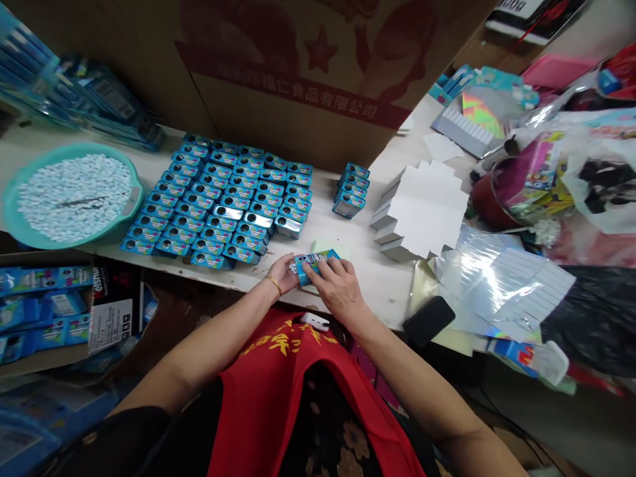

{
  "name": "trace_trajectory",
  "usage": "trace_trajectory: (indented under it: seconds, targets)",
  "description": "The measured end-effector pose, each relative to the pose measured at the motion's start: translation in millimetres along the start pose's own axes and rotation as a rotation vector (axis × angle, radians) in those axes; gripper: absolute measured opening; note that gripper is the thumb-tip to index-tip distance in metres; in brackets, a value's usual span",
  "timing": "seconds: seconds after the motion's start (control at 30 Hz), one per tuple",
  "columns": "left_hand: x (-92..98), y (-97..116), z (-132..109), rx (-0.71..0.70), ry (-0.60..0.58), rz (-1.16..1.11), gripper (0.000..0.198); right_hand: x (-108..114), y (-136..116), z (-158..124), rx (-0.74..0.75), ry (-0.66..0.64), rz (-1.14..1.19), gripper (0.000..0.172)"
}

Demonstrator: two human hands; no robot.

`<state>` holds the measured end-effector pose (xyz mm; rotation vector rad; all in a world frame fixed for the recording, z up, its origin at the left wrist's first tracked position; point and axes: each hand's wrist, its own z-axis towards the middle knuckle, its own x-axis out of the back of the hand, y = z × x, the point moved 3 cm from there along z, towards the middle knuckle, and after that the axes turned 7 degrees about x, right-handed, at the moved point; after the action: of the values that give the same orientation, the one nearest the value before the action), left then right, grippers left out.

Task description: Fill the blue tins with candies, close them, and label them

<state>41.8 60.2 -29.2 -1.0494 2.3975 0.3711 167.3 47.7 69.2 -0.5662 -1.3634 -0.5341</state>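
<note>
My right hand [340, 285] is closed over a small blue tin [325, 256] with a colourful label, held just above the table's front edge. At the tin's left end my left hand [282, 275] is curled, with a few white candies [293, 268] showing between its fingers and the tin. The left fingertips are partly hidden. A pale green pad [342, 248] lies under the tin. To the left stand rows of similar blue tins [218, 205], several with dark round openings on top. A turquoise basin [132, 199] at far left holds a heap of white candies.
A large cardboard box [298, 86] stands behind the tins. On the right are a short row of tins [350, 189], a stack of white card [427, 205], a black phone-like object [428, 320] and plastic-wrapped sheets [511, 285]. An open carton [44, 361] of blue packs sits lower left.
</note>
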Motion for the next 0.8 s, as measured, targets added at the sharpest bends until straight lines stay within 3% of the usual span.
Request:
trace_trajectory:
  seconds: [0.3,0.6,0.8]
  targets:
    - [-0.7,-6.6,5.3,0.009,0.005,0.083,0.019,9.3,-4.5,-12.8,-0.029,-0.011,0.019,0.038]
    - [-5.8,-14.6,15.9,0.017,-0.069,0.102,0.016,-2.9,5.5,-30.3,-0.103,0.037,0.021,0.04]
    - [-4.3,-15.2,19.8,0.042,-0.04,0.05,0.014,-1.6,12.6,-38.3,-0.215,0.072,0.12,0.042]
